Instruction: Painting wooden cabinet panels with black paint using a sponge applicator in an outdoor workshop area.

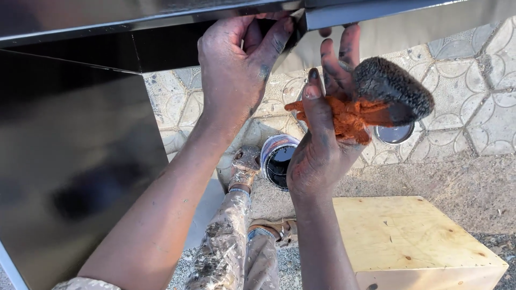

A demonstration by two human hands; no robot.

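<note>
My left hand [236, 64] reaches up and grips the lower edge of a glossy black metal panel [70, 161], fingers curled over its rim. My right hand [322, 139] is raised beside it, holding an orange-handled small paint roller [392, 91] whose dark, fuzzy sleeve points to the right. The thumb presses on the orange part; the other fingers are spread upward toward the black metal edge [333, 16]. Both hands are smeared with dark paint.
An open paint can [277, 158] with black paint stands on the patterned paving below, its lid [394, 134] lying to the right. A plywood box [408, 236] sits at lower right. My paint-spattered trousers and sandals [244, 166] are below.
</note>
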